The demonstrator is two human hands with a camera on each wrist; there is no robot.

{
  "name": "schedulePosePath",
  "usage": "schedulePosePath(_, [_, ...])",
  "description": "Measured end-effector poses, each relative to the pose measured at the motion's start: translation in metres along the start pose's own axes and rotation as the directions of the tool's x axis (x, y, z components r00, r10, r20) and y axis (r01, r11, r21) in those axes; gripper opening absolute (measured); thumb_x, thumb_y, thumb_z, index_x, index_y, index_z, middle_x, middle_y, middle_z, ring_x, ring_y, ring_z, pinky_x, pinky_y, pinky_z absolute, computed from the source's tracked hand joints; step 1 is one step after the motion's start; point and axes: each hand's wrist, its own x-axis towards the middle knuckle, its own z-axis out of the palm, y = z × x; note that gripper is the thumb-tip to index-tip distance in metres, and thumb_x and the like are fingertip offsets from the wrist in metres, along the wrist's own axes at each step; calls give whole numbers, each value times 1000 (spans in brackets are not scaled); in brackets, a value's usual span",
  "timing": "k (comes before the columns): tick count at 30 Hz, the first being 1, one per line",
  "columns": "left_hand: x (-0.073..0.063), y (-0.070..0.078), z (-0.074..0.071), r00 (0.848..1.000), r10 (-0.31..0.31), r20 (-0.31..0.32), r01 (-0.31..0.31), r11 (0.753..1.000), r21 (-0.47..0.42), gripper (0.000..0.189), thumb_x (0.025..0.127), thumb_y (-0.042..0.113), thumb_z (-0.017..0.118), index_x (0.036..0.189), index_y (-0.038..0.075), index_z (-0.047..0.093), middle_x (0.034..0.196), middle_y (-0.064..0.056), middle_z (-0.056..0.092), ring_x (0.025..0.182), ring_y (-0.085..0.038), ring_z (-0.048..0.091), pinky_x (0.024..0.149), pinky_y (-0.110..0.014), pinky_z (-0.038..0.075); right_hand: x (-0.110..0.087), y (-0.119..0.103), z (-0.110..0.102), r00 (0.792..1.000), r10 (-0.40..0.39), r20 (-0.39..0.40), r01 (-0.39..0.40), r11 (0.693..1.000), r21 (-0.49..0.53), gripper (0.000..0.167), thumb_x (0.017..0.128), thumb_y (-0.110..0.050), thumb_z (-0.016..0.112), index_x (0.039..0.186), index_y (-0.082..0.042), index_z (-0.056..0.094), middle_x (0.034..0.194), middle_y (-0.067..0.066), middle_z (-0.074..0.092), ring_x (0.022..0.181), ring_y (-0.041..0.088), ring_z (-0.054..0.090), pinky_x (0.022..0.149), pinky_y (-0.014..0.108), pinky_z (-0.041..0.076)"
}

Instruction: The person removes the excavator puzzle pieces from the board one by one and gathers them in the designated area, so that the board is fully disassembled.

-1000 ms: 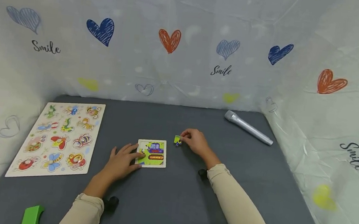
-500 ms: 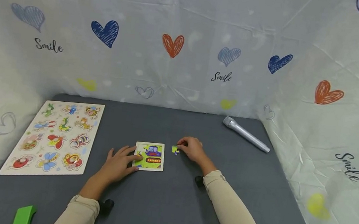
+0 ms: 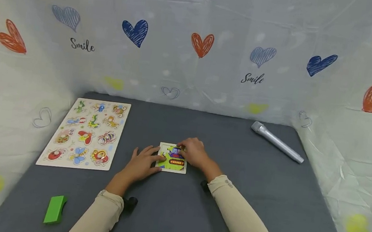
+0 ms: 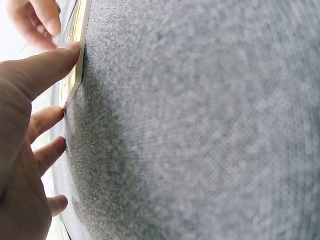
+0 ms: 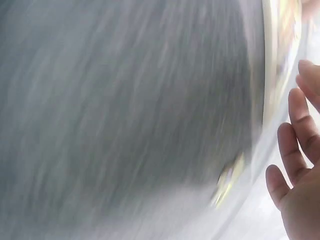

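Note:
A small square puzzle (image 3: 173, 161) in a pale frame, with a tractor-like picture, lies in the middle of the table. My left hand (image 3: 141, 166) steadies it from the left, its thumb on the near edge and a finger over the picture. Above the upper right part of the puzzle, my right hand (image 3: 194, 152) pinches a small yellow-green puzzle piece, mostly hidden by the fingers. Motion blurs the right wrist view, where the fingers (image 5: 295, 137) lie beside the frame. A small yellowish thing (image 5: 230, 180) also shows there, too blurred to identify.
A large insect puzzle board (image 3: 83, 135) lies at the left. Nearer me on that side stands a green arched block (image 3: 55, 210). A silver microphone (image 3: 277, 142) rests at the back right. A white sheet printed with hearts (image 3: 184, 66) hangs around the dark tabletop (image 3: 175, 217).
My right hand has moved left with the puzzle piece, from beside the square puzzle to above it. The left hand keeps its place on the frame. The head view has swung left.

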Motion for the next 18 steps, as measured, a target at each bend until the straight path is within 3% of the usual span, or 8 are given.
schedulePosePath(5, [1, 1, 1, 1000, -8, 6, 8, 1000, 5, 42, 89, 41, 68, 129, 29, 64, 154, -4, 38, 145, -33, 28, 109, -72, 11, 7, -12, 11, 997, -56, 56, 60, 996, -69, 30, 95, -23, 64, 124, -21, 67, 116, 6, 63, 115, 31, 52, 95, 51, 39])
schedulePosePath(18, [2, 0, 0, 1000, -28, 11, 28, 1000, 5, 41, 89, 41, 68, 128, 28, 65, 155, -3, 37, 145, -31, 26, 109, -72, 11, 16, -17, 13, 993, -6, 117, 15, 997, -80, 28, 97, -18, 61, 123, -26, 64, 129, 4, 53, 116, 26, 47, 94, 47, 38])
